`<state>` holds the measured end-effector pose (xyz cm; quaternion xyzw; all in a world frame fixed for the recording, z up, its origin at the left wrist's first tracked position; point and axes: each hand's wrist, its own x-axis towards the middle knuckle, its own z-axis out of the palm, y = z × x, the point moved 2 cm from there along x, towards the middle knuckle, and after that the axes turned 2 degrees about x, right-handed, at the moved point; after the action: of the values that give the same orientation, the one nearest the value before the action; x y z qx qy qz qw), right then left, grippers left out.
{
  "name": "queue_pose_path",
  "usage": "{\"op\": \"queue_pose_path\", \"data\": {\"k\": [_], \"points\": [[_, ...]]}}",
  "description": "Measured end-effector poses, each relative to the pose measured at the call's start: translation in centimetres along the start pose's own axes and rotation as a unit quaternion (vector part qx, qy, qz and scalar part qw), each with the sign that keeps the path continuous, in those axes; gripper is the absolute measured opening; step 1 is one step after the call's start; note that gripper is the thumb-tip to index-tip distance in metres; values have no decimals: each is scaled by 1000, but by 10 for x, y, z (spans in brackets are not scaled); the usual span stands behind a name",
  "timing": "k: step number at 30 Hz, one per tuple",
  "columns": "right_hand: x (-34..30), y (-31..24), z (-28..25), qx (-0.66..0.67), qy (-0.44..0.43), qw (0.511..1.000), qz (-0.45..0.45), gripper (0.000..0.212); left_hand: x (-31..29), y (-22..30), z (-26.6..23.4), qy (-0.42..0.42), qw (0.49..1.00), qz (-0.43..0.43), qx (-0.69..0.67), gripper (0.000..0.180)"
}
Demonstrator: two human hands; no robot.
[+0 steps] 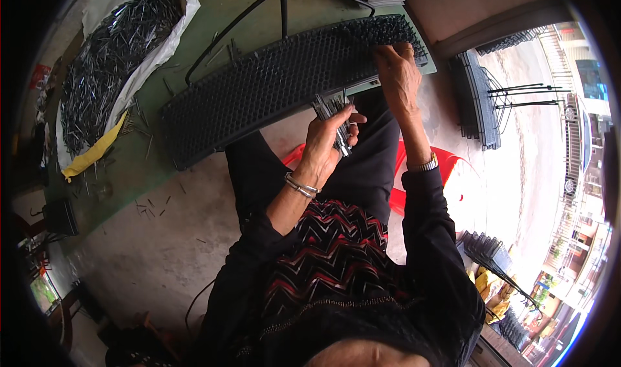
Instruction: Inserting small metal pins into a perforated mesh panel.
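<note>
A long black tray (pixel 242 85) with a honeycomb of small holes lies slantwise before me, partly over my lap. Thin dark sticks (pixel 381 27) stand packed in the holes at its far right end. There my right hand (pixel 399 76) reaches down with fingers pinched together; whatever is between the fingertips is hidden. Just in front of the tray's near edge, my left hand (pixel 320 139) is closed round a bundle of thin grey-black sticks (pixel 343 142), their ends poking out past the thumb and fingers.
A white sack (pixel 189 11) on the green table (pixel 123 182) at left holds a heap of similar sticks (pixel 119 59). Loose sticks lie on table and floor. A black wire frame (pixel 283 11) rises behind the tray. Stacked black trays (pixel 475 101) stand at right. A red stool (pixel 446 163) is beneath me.
</note>
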<state>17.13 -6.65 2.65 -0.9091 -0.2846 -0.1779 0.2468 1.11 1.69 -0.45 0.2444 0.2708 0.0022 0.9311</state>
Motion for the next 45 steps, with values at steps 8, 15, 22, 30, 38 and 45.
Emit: {"op": "queue_pose_path", "data": {"k": [8, 15, 22, 30, 38, 45], "points": [[-41, -18, -32, 281, -220, 933, 57, 18, -1, 0, -2, -1, 1000, 13, 16, 18], [-46, -23, -44, 361, -204, 895, 165, 12, -4, -2, -1, 12, 998, 0, 66, 22], [-17, 6, -26, 161, 118, 979, 43, 6, -3, -2, -1, 38, 997, -3, 72, 19], [-15, 9, 3, 110, 68, 991, 37, 8, -6, -3, 0, 6, 998, -22, 55, 21], [-21, -3, -11, -4, 14, 1000, -5, 19, -7, -3, 7, 16, 998, -15, 64, 20], [-46, -28, -46, 280, -281, 911, 116, 15, -3, -6, 3, 16, 995, 8, 102, 18]]}}
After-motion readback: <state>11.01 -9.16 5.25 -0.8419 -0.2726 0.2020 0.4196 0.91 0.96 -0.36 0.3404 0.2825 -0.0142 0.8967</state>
